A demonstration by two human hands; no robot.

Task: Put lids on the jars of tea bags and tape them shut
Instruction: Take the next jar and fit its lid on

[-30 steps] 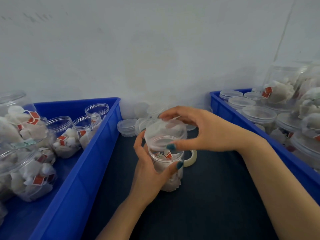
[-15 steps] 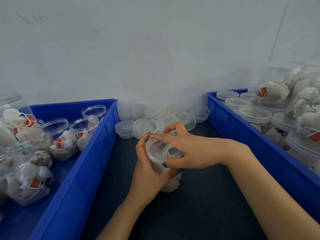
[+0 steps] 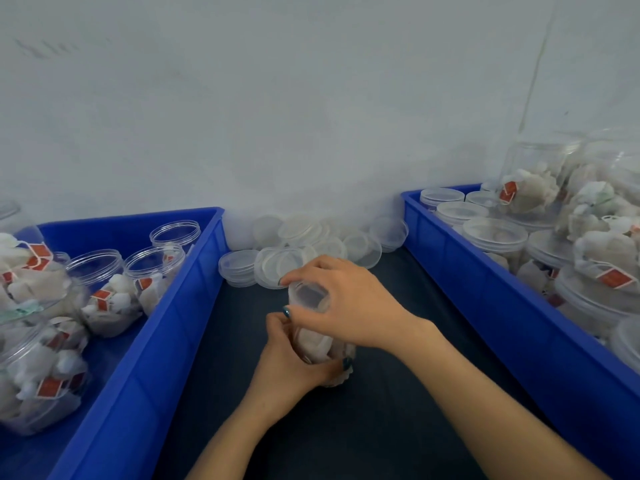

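Left hand point(image 3: 291, 372) grips jar point(image 3: 317, 344) low on its side, jar upright on desk point(image 3: 381, 427); right hand point(image 3: 349, 306) curled over lid point(image 3: 308, 295) on the jar mouth, directly above left hand; loose lids point(image 3: 298, 233) just beyond right hand.

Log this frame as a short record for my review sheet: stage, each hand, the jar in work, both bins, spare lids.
stage: lidding, before sealing
jar: upright on the dark mat between the bins, tea bags inside
lid: on the jar's mouth; whether it is fully seated cannot be told
left hand: grips the jar's side
right hand: fingers curled over the lid
left bin: open jars of tea bags
right bin: lidded jars
spare lids: piled by the wall
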